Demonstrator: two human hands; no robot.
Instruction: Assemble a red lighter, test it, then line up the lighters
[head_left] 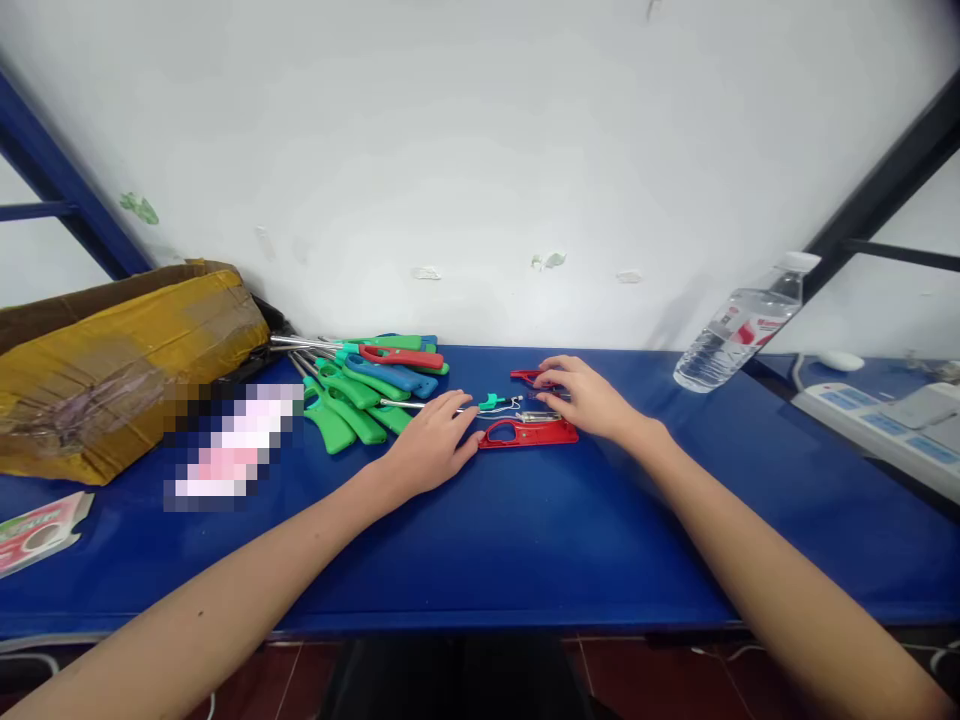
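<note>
An opened stick lighter lies in pieces between my hands. Its red lower shell half (529,433) is flat on the table, with a clear fuel tank (538,416) along its upper edge. Just beyond are a green trigger (491,402), a thin white wire and a metal tube (399,404). My left hand (435,440) rests over the tube, fingers loosely spread, its thumb by the shell's left end. My right hand (581,395) has its fingers and thumb about the other red shell half (525,377), partly covering it.
Several green, blue and red stick lighters (360,395) are heaped left of my hands. A taped cardboard box (127,370) and a cut card piece (41,530) are farther left. On the right are a tilted water bottle (739,325) and a white power strip (877,420). A white wall stands behind.
</note>
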